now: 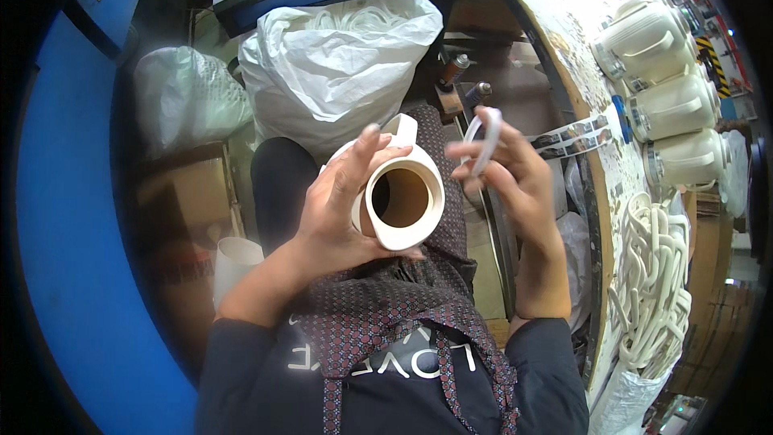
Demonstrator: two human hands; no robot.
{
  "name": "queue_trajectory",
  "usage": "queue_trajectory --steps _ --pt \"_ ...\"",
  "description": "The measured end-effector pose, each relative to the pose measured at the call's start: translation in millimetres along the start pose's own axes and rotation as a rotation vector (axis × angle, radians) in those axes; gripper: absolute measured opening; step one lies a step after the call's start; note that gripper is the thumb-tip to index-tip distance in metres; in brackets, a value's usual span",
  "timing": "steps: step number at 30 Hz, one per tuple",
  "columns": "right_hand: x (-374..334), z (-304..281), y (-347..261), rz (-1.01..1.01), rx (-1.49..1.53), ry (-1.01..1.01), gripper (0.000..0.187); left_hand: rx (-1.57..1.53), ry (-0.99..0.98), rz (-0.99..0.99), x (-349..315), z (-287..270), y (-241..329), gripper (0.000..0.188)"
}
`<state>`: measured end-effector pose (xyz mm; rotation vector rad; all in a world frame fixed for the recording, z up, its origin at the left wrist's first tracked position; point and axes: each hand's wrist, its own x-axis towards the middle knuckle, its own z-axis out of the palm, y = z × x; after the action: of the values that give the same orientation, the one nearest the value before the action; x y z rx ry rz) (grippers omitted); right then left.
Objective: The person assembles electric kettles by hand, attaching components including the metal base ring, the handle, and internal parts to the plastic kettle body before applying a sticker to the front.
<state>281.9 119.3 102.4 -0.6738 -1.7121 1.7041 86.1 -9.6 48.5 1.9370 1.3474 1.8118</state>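
My left hand is wrapped round a cream-white jug above my lap. The jug's round mouth with a pouring lip faces up at me, and its handle points away. Its inside looks brownish and hollow. To the right of the jug, my right hand pinches a thin translucent white ring between thumb and fingers. The ring stands on edge, apart from the jug's rim. Some fingers of the right hand are slightly blurred.
A big white sack full of white rings stands ahead. On the right bench are several white jugs, a heap of white handles and metal strips. A blue cabinet and a carton are at left.
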Motion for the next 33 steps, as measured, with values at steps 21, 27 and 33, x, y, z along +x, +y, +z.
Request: queue_trajectory --steps 21,27,33 --pt "-11.0 4.0 -30.3 -0.364 -1.011 -0.791 0.039 0.315 -0.277 0.081 19.2 9.5 28.9 0.036" --pt "-5.9 10.6 -15.3 -0.531 -0.756 -0.665 0.07 -0.002 -0.477 0.016 56.3 -3.2 5.0 0.042" --pt "5.2 -27.6 -41.4 -0.704 -0.776 -0.329 0.08 -0.294 -0.091 -0.324 110.0 -97.8 -46.4 0.045"
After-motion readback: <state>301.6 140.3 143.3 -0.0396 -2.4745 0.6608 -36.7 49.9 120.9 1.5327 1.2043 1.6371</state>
